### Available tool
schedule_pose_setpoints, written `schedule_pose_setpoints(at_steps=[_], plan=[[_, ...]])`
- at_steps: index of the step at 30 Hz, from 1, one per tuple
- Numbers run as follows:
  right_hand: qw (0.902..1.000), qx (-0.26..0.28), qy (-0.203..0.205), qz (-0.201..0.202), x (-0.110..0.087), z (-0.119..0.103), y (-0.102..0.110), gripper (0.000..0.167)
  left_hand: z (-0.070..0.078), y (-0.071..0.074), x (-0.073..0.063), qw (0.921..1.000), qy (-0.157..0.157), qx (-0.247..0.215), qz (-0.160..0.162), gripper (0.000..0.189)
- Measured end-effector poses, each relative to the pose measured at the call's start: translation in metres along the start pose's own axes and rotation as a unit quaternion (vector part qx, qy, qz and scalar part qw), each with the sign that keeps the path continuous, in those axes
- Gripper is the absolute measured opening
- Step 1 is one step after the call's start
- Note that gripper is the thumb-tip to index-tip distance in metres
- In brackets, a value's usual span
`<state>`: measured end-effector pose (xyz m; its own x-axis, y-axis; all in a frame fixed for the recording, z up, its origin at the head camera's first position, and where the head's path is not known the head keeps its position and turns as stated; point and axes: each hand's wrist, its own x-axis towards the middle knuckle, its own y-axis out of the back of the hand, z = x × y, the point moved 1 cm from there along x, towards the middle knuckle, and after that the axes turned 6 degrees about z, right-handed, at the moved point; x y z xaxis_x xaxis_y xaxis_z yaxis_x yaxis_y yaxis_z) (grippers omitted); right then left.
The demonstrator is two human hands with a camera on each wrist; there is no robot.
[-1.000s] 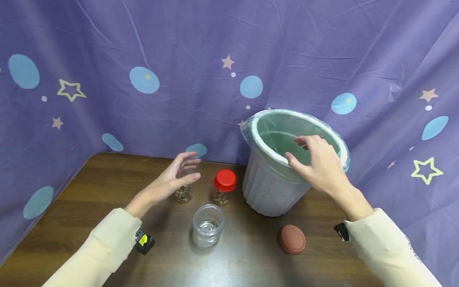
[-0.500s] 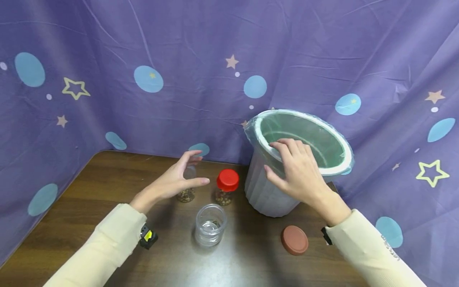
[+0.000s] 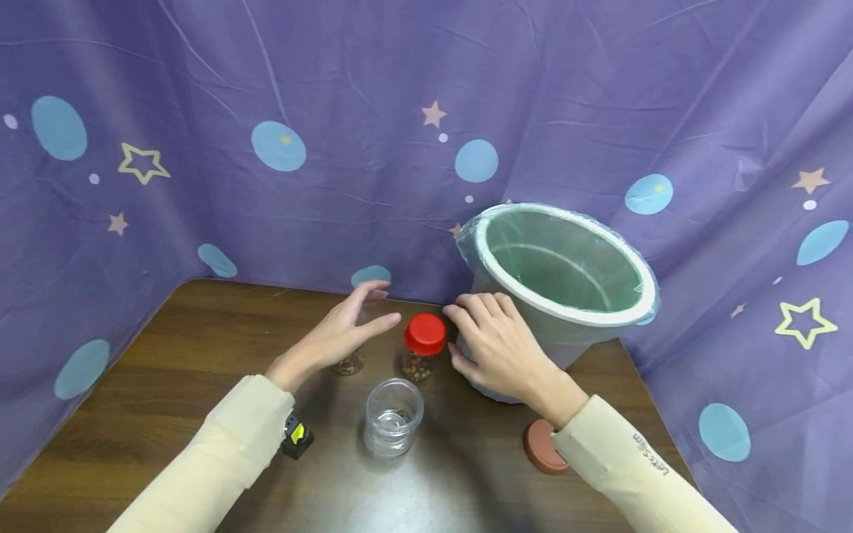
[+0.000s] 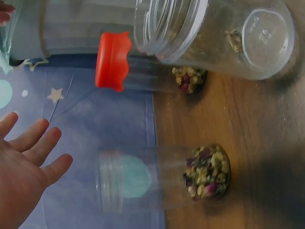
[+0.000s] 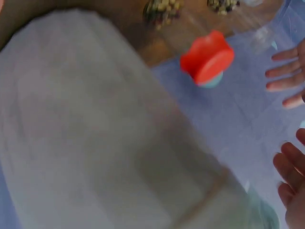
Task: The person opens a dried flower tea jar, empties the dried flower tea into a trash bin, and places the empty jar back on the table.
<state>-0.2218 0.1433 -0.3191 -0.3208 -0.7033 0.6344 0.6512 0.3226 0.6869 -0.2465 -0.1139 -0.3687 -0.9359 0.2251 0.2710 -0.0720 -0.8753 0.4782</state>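
Beyond our right hand, the lined grey bin opens upward. Our right sleeve bears small, unclear lettering. Our left hand, like the right, is loose and holds nothing. Nearer us than both, a clear jar stands mouth up; between them, a red-lidded jar stands upright, dried buds inside.
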Motion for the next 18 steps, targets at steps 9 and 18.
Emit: schedule_pose_setpoints(at_steps=[9,18], plan=[[0.9857,0.075,-0.124,-0.087,-0.011,-0.011,-0.04,0.055,-0.003,-0.018,0.002,0.9997,0.014,-0.017,-0.013,0.061],[0.9263,0.209,-0.275,-0.152,-0.018,-0.011,-0.072,0.067,-0.015,-0.033,0.0,0.9974,0.052,-0.039,-0.031,0.066]])
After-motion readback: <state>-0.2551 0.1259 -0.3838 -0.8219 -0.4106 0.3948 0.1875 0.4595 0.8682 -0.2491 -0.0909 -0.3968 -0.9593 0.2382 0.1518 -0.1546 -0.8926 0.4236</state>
